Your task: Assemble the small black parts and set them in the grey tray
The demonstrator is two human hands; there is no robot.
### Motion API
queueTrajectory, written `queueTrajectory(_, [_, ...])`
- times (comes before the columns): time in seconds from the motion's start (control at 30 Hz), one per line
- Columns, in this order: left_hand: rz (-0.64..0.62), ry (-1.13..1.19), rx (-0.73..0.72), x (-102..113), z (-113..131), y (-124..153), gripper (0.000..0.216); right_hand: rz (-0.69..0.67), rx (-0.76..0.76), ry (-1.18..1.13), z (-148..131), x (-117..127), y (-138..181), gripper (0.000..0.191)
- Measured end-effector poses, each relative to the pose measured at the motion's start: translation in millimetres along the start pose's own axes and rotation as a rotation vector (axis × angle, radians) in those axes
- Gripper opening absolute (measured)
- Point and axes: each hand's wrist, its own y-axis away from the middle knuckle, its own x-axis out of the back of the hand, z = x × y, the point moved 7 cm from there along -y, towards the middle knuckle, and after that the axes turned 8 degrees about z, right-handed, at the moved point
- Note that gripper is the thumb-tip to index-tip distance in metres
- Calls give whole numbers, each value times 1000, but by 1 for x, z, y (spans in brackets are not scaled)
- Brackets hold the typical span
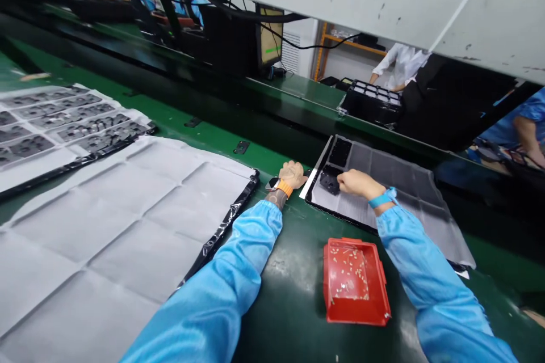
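At the centre of the frame, just right of the middle, the right hand [356,182] lies on a grey sheet [404,181] spread over a flat dark tray. Its grip looks closed on the near side of a black part [328,182] at the sheet's left end, though the part is small and partly covered, so I cannot tell if it is lifted or only pressed down. A second black piece [340,152] lies just above it. The left hand [293,173], with an orange wrist band [284,187], rests on the green desk [293,295] just beside the tray's left edge. Its grip is curled into a loose fist, and nothing shows inside it.

Low in the frame, between the two blue sleeves, a red bin [360,317] holds small pale pieces. A large creased white sheet [119,227] fills the lower left.

The likeliest trouble, as I judge it, is the bin. Either forearm drawn back carelessly could knock it and scatter the pieces across the desk. The black part also sits close to the sheet's corner, so a loose hold could let it slide onto the desk.

No brand, label or writing can be read; the monitor [271,39] at upper centre shows only a green stripe.
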Motion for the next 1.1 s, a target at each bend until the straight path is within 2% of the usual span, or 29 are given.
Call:
queueTrajectory(0.07, [2, -10, 2, -1, 2, 0, 40, -42, -8, 45, -3, -3, -9, 31])
queueTrajectory(0.13, [10, -13, 8, -2, 2, 0, 40, -42, -20, 73, -4, -3, -13, 33])
queueTrajectory(0.37, [-9, 23, 41, -14, 8, -1, 39, 173, -2, 21, -6, 0, 0, 32])
queueTrajectory(0.43, [-24, 36, 59, -17, 12, -2, 39, 207, 39, -28, -12, -7, 6, 41])
queueTrajectory(0.53, [-48, 60, 75, -17, 16, -4, 39, 209, 96, -99, -23, -23, 12, 69])
queueTrajectory(0.63, [-74, 98, 65, -13, 16, -8, 39, 213, 120, -148, -31, -38, 16, 88])
queueTrajectory(0.8, [-75, 127, 45, 9, -5, -5, 38, 270, 108, -206, -31, -44, 19, 83])
queueTrajectory(0.87, [-108, 132, 12, 19, -16, 6, 38, 312, 74, -230, -21, -39, 20, 81])
queueTrajectory(0.93, [-178, 140, -45, 24, -25, 22, 36, 363, 6, -248, 1, -30, 26, 78])
queueTrajectory(1.0, [-255, 138, -105, 25, -33, 42, 33, 406, -80, -256, 33, -19, 42, 73])
queueTrajectory(1.1, [-298, 117, -142, 25, -44, 72, 27, 454, -191, -248, 94, -5, 87, 65])
